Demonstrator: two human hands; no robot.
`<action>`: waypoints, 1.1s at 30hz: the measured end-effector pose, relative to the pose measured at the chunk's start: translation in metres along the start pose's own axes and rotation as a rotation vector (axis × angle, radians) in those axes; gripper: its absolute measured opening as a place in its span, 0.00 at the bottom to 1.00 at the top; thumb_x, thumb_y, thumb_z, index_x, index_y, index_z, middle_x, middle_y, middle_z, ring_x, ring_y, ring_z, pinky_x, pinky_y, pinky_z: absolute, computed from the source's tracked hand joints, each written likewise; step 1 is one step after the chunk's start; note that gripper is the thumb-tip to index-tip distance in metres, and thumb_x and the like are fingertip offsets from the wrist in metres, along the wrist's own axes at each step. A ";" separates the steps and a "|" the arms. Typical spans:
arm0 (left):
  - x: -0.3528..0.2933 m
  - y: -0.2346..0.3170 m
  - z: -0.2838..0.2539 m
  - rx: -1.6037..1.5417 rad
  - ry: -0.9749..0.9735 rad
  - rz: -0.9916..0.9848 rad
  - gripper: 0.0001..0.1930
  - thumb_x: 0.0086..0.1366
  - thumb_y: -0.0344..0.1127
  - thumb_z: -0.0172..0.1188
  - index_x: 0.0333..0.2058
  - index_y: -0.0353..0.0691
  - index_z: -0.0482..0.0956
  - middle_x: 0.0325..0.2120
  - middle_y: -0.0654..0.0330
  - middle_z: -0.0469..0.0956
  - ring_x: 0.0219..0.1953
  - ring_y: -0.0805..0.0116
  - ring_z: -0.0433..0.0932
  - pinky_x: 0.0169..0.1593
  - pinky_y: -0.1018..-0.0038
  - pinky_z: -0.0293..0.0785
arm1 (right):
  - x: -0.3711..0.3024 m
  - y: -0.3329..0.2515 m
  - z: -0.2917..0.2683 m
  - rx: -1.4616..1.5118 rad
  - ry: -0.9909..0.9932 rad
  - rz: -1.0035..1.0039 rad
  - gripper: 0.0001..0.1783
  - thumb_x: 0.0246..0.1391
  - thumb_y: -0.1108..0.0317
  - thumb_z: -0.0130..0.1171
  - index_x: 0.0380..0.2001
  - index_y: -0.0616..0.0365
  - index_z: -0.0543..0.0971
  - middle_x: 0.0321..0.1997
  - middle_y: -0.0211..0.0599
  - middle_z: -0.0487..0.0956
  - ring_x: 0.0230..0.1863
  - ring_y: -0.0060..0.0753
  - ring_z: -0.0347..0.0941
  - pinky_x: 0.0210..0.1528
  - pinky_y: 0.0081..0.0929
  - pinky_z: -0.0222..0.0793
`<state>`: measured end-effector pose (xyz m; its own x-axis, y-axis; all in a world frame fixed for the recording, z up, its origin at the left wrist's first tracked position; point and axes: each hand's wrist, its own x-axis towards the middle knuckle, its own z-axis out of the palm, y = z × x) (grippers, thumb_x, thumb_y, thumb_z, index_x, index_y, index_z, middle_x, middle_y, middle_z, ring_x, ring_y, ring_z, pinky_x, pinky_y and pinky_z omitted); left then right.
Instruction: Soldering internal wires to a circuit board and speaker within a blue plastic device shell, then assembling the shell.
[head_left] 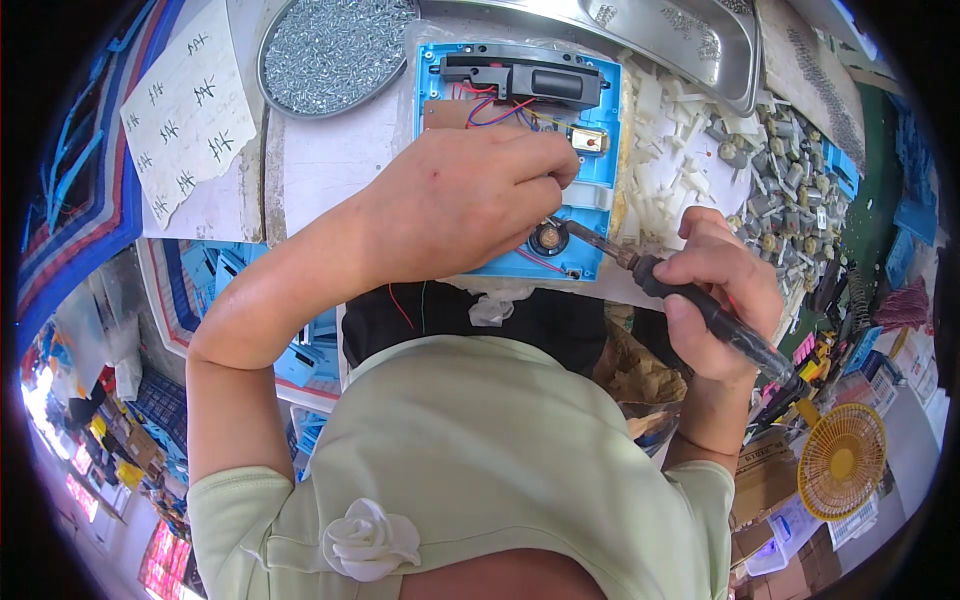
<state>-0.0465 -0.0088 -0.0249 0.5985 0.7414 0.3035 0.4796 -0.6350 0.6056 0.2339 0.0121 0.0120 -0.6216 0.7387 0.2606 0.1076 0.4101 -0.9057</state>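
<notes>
A blue plastic casing (603, 190) lies open on the table before me. Inside it are a long black module (535, 80), a small metal motor (588, 141), a brown circuit board (447, 113) and thin coloured wires. My left hand (465, 195) reaches across the casing, its fingers curled in a pinch; whatever is between them is hidden. In my right hand (725, 285) is a soldering iron (715, 318), gripped by its dark handle. The bent tip of the iron comes to the edge of a small round black part (548, 238) at the casing's near side.
A round pan (335, 55) of small screws stands at the far left, beside a paper sheet (190, 115) with marks. Metal trays (690, 55) are at the back. White plastic pieces (670, 150) and many small motors (790, 190) lie right. A yellow fan (842, 462) stands lower right.
</notes>
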 end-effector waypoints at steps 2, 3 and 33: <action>0.000 0.000 0.000 0.002 0.000 0.000 0.11 0.52 0.26 0.69 0.33 0.40 0.75 0.41 0.60 0.78 0.41 0.57 0.81 0.39 0.65 0.80 | -0.003 0.000 -0.003 0.001 0.009 0.002 0.15 0.37 0.74 0.65 0.34 0.64 0.82 0.24 0.38 0.79 0.22 0.36 0.65 0.29 0.32 0.60; 0.000 0.000 0.000 0.004 -0.003 -0.001 0.11 0.52 0.26 0.69 0.33 0.40 0.76 0.41 0.60 0.78 0.41 0.57 0.81 0.39 0.65 0.80 | -0.005 0.000 -0.005 0.002 0.013 0.003 0.15 0.37 0.74 0.65 0.34 0.64 0.82 0.24 0.38 0.79 0.22 0.36 0.64 0.30 0.33 0.60; 0.000 0.000 -0.009 -0.138 0.002 -0.047 0.09 0.54 0.24 0.70 0.34 0.39 0.82 0.41 0.57 0.78 0.36 0.57 0.80 0.37 0.67 0.77 | -0.013 0.000 -0.010 0.048 0.118 -0.045 0.13 0.46 0.70 0.66 0.35 0.67 0.80 0.20 0.34 0.72 0.20 0.32 0.61 0.33 0.35 0.63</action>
<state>-0.0518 -0.0066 -0.0183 0.5761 0.7703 0.2733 0.4147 -0.5636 0.7145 0.2497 0.0081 0.0118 -0.5291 0.7791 0.3361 0.0424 0.4199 -0.9066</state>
